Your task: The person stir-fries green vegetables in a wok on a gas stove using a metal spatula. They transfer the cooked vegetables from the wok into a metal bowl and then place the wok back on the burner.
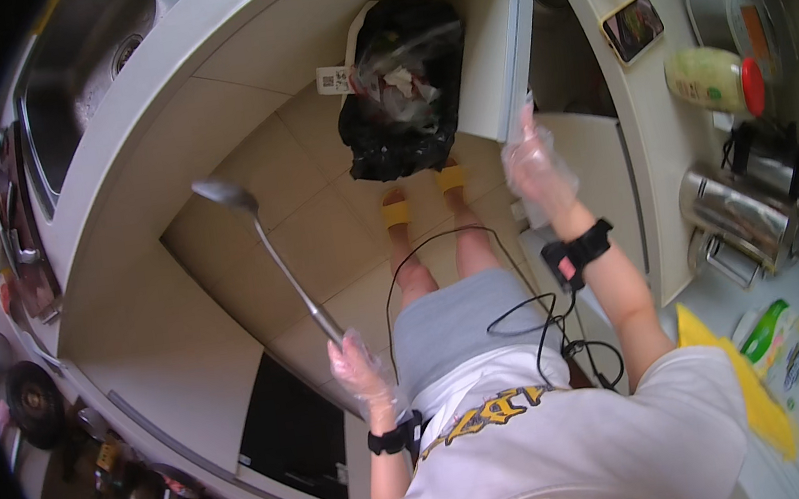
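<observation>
My left hand [361, 368], in a clear plastic glove, is closed on the handle of a long metal ladle or serving spoon [284, 265]. Its head points up and left over the tiled floor. My right hand [538, 161], gloved the same way, is at the edge of an opened white cabinet door [500, 47]; whether the fingers grip the door I cannot tell. Behind the door shows the dark cabinet interior [559, 54]. Left of the door stands a trash bin lined with a black bag [405, 150], holding plastic and paper waste.
A steel sink [75, 88] is set in the left counter. On the right counter lie a phone [632, 29], a red-lidded jar [710, 81] and a steel appliance [739, 216]. Black cables [546, 298] hang loosely by my right wrist and across my legs.
</observation>
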The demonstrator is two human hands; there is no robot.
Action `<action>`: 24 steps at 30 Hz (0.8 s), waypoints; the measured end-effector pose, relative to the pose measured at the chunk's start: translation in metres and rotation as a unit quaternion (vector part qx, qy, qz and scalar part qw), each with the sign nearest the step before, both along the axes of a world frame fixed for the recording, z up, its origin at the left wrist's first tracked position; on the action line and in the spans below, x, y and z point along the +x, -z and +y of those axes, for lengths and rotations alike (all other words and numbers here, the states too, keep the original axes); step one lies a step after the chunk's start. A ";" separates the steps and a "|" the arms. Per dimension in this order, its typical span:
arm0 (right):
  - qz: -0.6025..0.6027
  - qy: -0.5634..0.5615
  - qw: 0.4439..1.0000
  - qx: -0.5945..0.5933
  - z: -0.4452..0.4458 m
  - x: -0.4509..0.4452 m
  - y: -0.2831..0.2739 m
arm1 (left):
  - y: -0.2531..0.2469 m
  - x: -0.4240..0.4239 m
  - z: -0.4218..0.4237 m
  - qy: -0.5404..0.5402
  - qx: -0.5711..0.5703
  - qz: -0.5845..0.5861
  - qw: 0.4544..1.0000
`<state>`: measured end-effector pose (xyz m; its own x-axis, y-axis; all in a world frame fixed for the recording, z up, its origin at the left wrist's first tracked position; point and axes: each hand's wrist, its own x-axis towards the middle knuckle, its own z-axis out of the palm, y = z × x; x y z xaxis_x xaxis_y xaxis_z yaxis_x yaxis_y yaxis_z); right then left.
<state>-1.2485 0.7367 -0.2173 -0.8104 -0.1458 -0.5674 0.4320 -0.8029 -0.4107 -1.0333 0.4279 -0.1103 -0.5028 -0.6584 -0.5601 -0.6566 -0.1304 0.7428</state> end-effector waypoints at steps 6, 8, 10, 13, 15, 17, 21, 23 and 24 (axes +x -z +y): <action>-0.043 -0.119 0.989 0.075 -0.038 -0.026 -0.015 | 0.017 -0.005 0.050 -0.080 -0.004 -0.024 0.996; -0.024 -0.148 0.986 0.073 -0.027 -0.021 0.002 | 0.028 -0.001 0.072 -0.112 0.027 -0.020 0.993; 0.029 -0.116 0.974 0.190 -0.028 -0.026 -0.001 | 0.039 -0.002 0.086 -0.121 0.004 -0.021 0.992; 0.044 -0.021 0.969 0.240 -0.009 -0.070 0.035 | 0.040 -0.019 0.096 -0.139 -0.012 -0.022 0.990; 0.069 0.021 0.963 0.260 0.025 -0.118 0.062 | 0.041 -0.017 0.102 -0.140 -0.008 -0.031 0.990; 0.094 0.045 0.948 0.302 0.065 -0.171 0.093 | 0.045 -0.010 0.107 -0.144 -0.023 -0.045 0.988; 0.096 0.020 0.862 0.498 0.134 -0.249 0.162 | 0.048 -0.017 0.090 -0.134 -0.047 -0.075 0.987; 0.088 -0.017 0.801 0.591 0.156 -0.266 0.191 | 0.052 -0.021 0.092 -0.120 -0.083 -0.113 0.983; 0.081 -0.043 0.768 0.634 0.160 -0.266 0.203 | 0.054 -0.018 0.091 -0.094 -0.130 -0.134 0.978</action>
